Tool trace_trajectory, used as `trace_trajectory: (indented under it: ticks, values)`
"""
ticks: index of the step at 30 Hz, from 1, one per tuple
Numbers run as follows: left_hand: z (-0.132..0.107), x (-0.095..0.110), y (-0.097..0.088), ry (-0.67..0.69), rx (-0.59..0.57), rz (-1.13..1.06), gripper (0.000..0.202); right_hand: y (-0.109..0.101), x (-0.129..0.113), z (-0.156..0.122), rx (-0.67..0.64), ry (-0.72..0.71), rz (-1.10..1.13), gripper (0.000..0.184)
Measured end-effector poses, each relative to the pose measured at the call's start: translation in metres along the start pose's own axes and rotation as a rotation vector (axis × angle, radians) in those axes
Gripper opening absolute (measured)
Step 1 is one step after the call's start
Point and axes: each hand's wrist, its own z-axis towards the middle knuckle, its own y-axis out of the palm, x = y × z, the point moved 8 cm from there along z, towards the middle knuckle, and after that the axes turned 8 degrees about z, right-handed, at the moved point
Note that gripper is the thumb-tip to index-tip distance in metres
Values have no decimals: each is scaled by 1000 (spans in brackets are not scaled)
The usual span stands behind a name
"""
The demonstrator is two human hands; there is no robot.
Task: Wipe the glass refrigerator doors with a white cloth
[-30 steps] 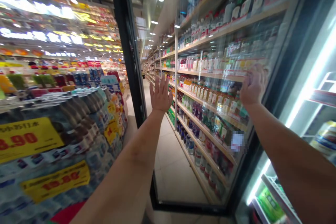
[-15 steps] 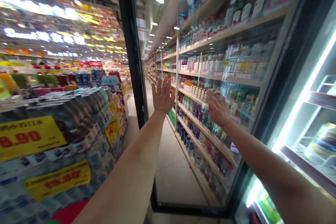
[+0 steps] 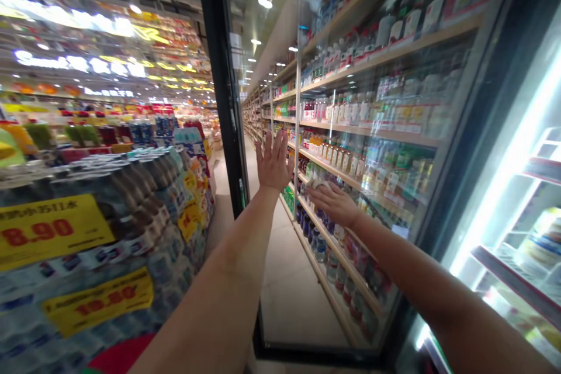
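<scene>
An open glass door [image 3: 280,298] with a dark frame stands in front of me. My left hand [image 3: 274,165] lies flat against the glass, fingers spread and pointing up, holding nothing. Lower and to its right, my right hand [image 3: 336,204] is pressed to the same pane over a white cloth [image 3: 319,183]. Only the cloth's upper edge shows past the fingers; the palm covers the rest. Both arms are stretched out, and the hands are apart from each other.
Bottle-filled shelves [image 3: 368,127] appear in the glass, seen through it or mirrored. On the right is a lit cooler with a wire shelf [image 3: 532,260]. Packed bottles are stacked at left, with a yellow price sign [image 3: 52,231]. Pale floor [image 3: 221,187] runs between stack and door.
My right hand has slid left and slightly down across the glass with the cloth, nearer my left hand. The left hand stays flat in nearly the same place.
</scene>
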Motion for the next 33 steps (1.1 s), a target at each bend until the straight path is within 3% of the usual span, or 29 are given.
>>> trace_trajectory:
  ticks: [9, 13, 18, 26, 29, 33]
  values:
    - [-2, 0, 1, 16, 17, 33, 63, -78, 98, 3, 225, 363, -199, 34]
    - [1, 1, 0, 29, 42, 54, 62, -96, 121, 5, 323, 486, -187, 36]
    - [-9, 5, -2, 18, 58, 87, 59, -96, 120, 8, 369, 538, -201, 37]
    - [-117, 17, -3, 80, 73, 150, 61, -93, 119, 5, 423, 561, -139, 38]
    - [-130, 18, -5, 66, 99, 173, 62, -80, 98, -2, 459, 589, -128, 37]
    - [-129, 19, -8, 66, 109, 174, 64, -32, 33, -15, 326, 458, -75, 38]
